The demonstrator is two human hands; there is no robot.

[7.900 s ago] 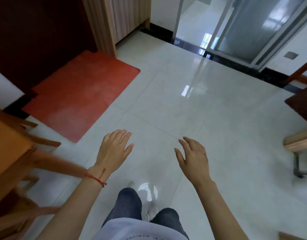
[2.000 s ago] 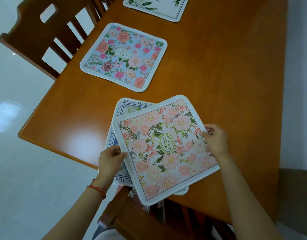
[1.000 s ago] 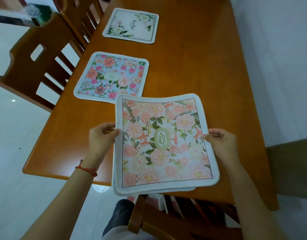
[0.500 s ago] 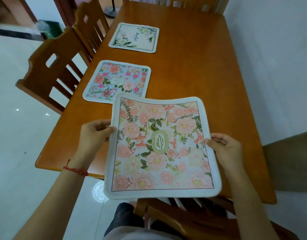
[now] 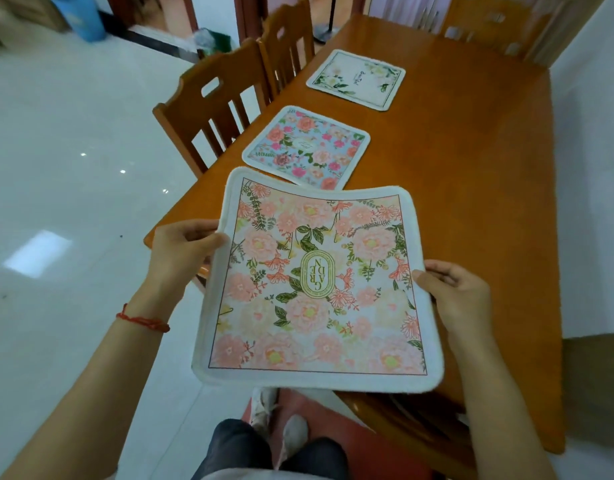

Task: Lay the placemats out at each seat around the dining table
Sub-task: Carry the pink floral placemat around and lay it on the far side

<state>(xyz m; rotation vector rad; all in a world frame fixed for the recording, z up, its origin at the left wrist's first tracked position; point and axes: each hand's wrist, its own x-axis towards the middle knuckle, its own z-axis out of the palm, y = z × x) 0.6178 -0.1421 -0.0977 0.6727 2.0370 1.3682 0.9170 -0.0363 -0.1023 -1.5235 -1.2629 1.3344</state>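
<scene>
Two placemats, blue point(image 5: 307, 148) and white point(image 5: 356, 79), lie beyond the grip on the tabletop point(image 5: 471, 168); left hand point(image 5: 184, 249) and right hand point(image 5: 454, 297) pinch the pink mat point(image 5: 316, 289), not yet laid.

Your raised pink floral square placemat point(image 5: 316, 289) hides the near left corner of the orange wooden tabletop point(image 5: 471, 202) and a corner of the blue floral placemat point(image 5: 307, 148). The far wooden chair point(image 5: 496, 26) is blurred. Script on the white leafy placemat point(image 5: 357, 79) is too small to read.
</scene>
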